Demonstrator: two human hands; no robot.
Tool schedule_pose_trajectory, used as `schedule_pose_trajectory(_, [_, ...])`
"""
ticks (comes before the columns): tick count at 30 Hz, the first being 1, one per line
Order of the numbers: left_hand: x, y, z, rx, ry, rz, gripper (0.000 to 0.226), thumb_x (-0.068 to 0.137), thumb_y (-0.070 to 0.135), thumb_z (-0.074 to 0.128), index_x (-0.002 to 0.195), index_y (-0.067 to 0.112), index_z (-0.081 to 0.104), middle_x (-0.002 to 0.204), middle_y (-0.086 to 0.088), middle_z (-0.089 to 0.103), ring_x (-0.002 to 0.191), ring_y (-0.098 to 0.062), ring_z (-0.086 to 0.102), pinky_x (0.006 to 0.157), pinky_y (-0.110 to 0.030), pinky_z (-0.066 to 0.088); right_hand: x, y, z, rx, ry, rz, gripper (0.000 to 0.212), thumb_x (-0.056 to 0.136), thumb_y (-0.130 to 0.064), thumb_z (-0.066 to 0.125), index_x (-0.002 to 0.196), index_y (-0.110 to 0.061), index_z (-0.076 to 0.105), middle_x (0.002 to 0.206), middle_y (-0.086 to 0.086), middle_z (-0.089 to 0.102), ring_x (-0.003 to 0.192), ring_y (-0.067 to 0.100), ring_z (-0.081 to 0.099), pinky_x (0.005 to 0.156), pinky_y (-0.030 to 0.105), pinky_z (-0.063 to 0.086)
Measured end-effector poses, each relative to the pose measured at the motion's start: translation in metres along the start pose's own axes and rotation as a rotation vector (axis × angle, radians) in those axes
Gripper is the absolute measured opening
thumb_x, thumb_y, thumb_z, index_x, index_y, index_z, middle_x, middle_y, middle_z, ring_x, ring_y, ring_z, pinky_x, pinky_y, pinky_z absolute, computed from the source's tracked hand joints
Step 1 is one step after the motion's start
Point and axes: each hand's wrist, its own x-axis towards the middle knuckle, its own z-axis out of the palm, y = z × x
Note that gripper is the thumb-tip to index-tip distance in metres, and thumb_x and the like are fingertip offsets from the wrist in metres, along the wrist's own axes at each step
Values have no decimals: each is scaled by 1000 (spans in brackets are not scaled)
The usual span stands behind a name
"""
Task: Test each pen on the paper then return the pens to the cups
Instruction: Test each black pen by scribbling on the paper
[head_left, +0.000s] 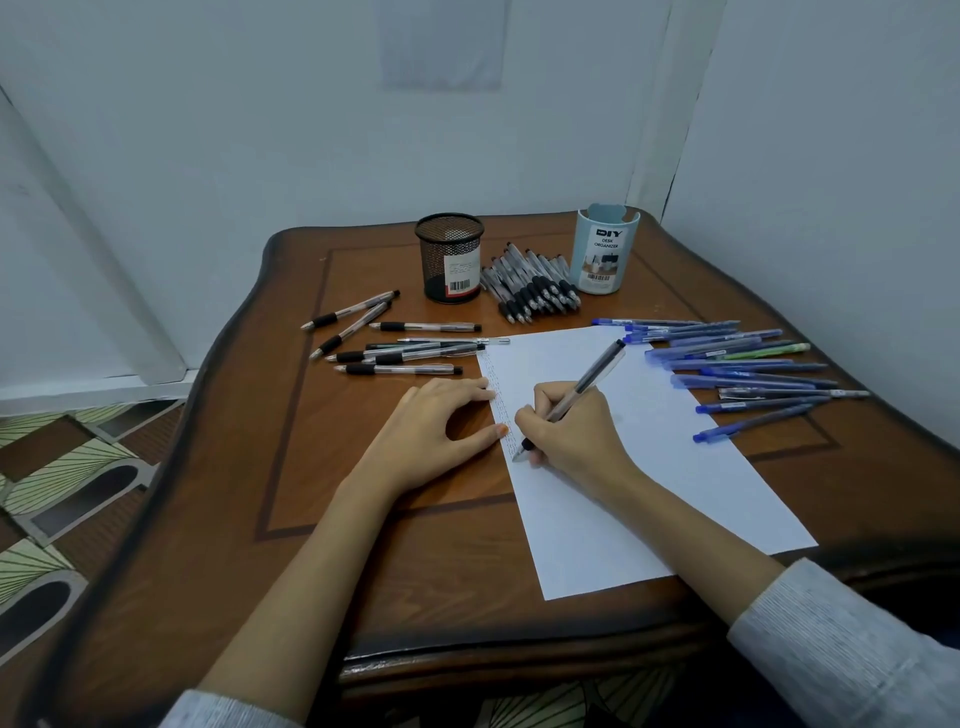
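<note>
Your right hand (571, 431) has its fingers curled round a clear-barrelled pen (582, 387), pinching it low near the black grip, over the left margin of the white paper (649, 467). The pen's long axis runs on a slant: its tip points down and toward you at the near left, touching the sheet, while its dark back end leans away to the far right. Part of the barrel is covered by your fingers. Your left hand (441, 421) lies flat and relaxed, holding nothing, with its fingertips and thumb pressing on the paper's left edge. A thin column of marks (497, 395) runs down that margin, too small to read. The paper lies on the wooden table (415, 571), angled, its near corner close to the table's front edge. At the far side stand a black mesh cup (450, 257) and a pale blue cup (602, 249), whose inside is hidden by its wall; a pile of black-grip pens (530, 286) lies between them. Loose black-grip pens (395, 338) lie scattered left of the sheet, and blue pens (743, 364) lie right of it, a few overlapping its far corner.
</note>
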Motion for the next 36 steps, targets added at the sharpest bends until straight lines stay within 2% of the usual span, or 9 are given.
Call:
schedule_pose_trajectory(4, [0,0,0,1,1,1,53,85,60,50,130,31,53,141,17,45,129,0,36,104,-28,29,-1,-1,2,-1,3,-8,42,82,8,58,49,-13,41,44,-2,42,35,14,54,40,18,42])
schedule_pose_trajectory(15, [-1,2,0,-1,20,9,50,86,57,53,129,30,55,140,16,46,129,-2,38,104,-29,31,1,-1,1,3,11,8,38,80,8,57,51,-8,39,49,6,38,34,14,51,39,19,41])
schedule_pose_trajectory(24, [-1,3,-2,-2,12,8,50,87,56,53,130,30,54,141,15,46,130,-2,37,104,-30,31,1,0,-1,18,42,13,39,80,8,58,49,-7,41,50,6,39,33,15,51,40,20,42])
schedule_pose_trajectory(31, [0,3,-1,1,-2,0,51,86,58,52,130,31,53,141,15,46,130,-2,37,104,-28,30,2,0,-2,14,10,23,46,80,8,58,43,-13,41,42,-3,39,33,17,52,38,19,40])
schedule_pose_trajectory(36, [-1,3,-2,3,-5,-5,51,86,58,52,131,32,52,142,16,45,130,-2,36,103,-27,29,3,0,0,-3,48,24,40,80,7,58,48,-9,42,49,5,41,34,15,51,40,21,44])
